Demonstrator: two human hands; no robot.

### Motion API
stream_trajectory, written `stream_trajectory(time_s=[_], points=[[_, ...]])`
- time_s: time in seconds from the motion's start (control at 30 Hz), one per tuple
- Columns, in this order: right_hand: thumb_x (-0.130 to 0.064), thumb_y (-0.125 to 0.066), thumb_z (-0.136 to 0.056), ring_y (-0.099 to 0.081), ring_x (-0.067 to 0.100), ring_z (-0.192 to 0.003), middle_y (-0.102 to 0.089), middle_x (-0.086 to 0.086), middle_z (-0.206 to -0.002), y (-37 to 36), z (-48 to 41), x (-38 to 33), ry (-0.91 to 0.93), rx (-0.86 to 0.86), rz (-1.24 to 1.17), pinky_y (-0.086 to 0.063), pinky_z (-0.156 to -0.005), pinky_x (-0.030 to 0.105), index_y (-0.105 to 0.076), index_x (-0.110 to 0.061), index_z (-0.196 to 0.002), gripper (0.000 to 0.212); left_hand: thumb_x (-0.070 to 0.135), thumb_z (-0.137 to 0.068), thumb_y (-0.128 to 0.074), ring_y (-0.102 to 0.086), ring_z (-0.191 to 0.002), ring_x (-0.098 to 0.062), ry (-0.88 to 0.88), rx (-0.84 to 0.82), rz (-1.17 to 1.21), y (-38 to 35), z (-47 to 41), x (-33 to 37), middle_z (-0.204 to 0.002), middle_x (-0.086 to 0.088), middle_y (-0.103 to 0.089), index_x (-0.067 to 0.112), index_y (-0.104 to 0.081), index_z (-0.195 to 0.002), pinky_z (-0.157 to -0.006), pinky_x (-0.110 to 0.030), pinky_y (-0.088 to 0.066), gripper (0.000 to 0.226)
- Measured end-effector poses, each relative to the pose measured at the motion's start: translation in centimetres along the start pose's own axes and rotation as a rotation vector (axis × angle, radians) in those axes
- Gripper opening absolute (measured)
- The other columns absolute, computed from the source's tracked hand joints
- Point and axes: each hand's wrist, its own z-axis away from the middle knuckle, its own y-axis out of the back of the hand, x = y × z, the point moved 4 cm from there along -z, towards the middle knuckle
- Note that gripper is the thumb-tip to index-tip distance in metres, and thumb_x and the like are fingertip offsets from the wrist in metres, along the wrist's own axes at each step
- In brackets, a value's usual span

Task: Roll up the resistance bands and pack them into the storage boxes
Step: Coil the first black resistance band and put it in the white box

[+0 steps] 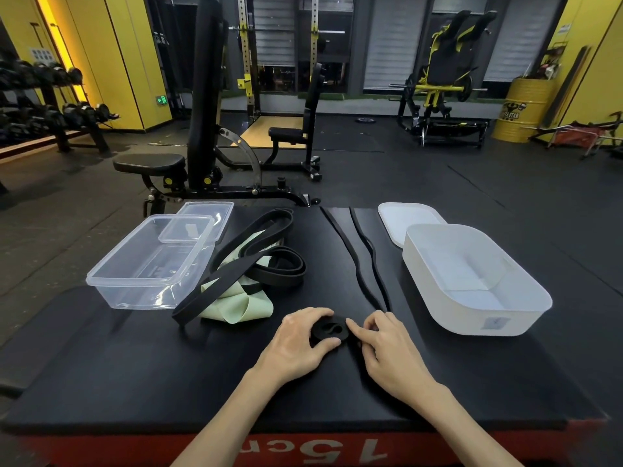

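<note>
Coil: the black resistance band is wound a few turns at its near end. It lies on the black mat, near the middle, between my two hands.
Left hand: the left hand cups the coil from the left, thumb and fingers curled round it, grasping it.
Right hand: the right hand has its index fingertip against the coil's right side. The other fingers are curled, and I cannot tell whether they pinch the strap.
Key relation: the unrolled length runs from the coil away from me, wavy, leaning a little left. I judge the roll must travel forward along that axis.
Destination: the white storage box sits right of the unrolled length, nearer my right hand, with the white lid behind it. The clear storage box and the clear lid are to the far left.
Obstacles: the black loop bands and the pale green band lie left of the rolling path, apart from it.
</note>
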Motion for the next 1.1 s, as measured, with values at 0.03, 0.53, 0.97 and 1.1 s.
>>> stream_trajectory(time_s=[0.03, 0.53, 0.97, 1.1], points=[[-0.007, -0.056, -0.080, -0.051, 0.016, -0.078, -0.051, -0.004, -0.085, 0.0, -0.1, -0.1, 0.001, 0.017, -0.014, -0.043, -0.073, 0.025, -0.066, -0.019, -0.118, 0.041, 0.044, -0.080, -0.072, -0.052, -0.091, -0.002, 0.029, 0.022, -0.006, 0.0, 0.0, -0.1, -0.110, 0.017, -0.058, 0.026, -0.057, -0.125, -0.085, -0.011, -0.039, 0.051], [-0.010, -0.069, -0.081, -0.051, 0.016, -0.074, -0.051, -0.002, -0.081, -0.6, -0.6, -0.7, 0.064, 0.061, 0.008, -0.043, -0.066, 0.026, -0.071, -0.011, -0.107, 0.026, 0.061, -0.082, -0.058, -0.023, -0.129, -0.001, -0.055, -0.104, -0.164, -0.5, -0.2, 0.1, -0.142, 0.023, -0.031, 0.036, -0.035, -0.143, -0.109, -0.025, -0.026, 0.070], [-0.001, -0.057, -0.081, -0.047, 0.014, -0.085, -0.052, -0.004, -0.091, -0.5, -0.3, -0.4, -0.038, 0.037, -0.046, -0.042, -0.074, 0.023, -0.064, -0.017, -0.121, 0.044, 0.055, -0.074, -0.070, -0.050, -0.114, 0.000, 0.140, 0.011, 0.018, -0.5, 0.3, -0.6, -0.118, 0.014, -0.053, 0.041, -0.050, -0.127, -0.102, -0.025, -0.043, 0.059], [0.001, -0.060, -0.081, -0.052, 0.016, -0.085, -0.056, -0.002, -0.091, -0.5, -0.5, -0.8, 0.017, 0.055, -0.047, -0.048, -0.073, 0.029, -0.068, -0.010, -0.111, 0.033, 0.060, -0.075, -0.067, -0.054, -0.103, -0.004, 0.158, 0.046, -0.108, -0.3, 0.4, -0.1, -0.112, 0.011, -0.048, 0.037, -0.051, -0.120, -0.092, -0.023, -0.046, 0.053]])
